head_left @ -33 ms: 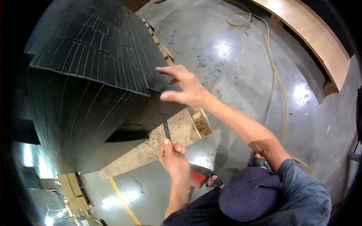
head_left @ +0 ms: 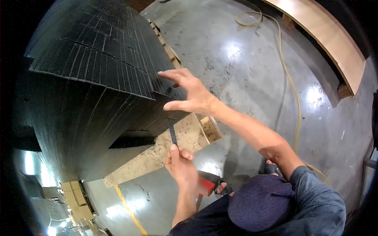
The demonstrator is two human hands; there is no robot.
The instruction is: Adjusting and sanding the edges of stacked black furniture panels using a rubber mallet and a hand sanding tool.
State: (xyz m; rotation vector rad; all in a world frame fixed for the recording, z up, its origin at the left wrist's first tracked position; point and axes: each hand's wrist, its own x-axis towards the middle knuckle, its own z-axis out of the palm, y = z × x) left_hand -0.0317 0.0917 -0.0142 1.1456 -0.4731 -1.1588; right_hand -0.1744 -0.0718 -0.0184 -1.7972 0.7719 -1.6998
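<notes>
Black, finely grooved material wraps this big angular block [head_left: 86, 102], long ridges running nearly parallel above a dark slot-like recess [head_left: 134, 141]. At its base lies a pale, dark-speckled wooden board [head_left: 189, 135], probably keeping it off the glossy grey floor [head_left: 244, 78]. And look at the left hand [head_left: 181, 167]: thumb and fingers pinch a thin, flat, dark strip [head_left: 172, 131] by its near end, seemingly to leave the length free! Its far tip points toward the block, contact unclear. Up by the block's corner, the right hand [head_left: 198, 95] is spread, thumb well apart from fingers, gripping nothing; can't tell whether it touches.
</notes>
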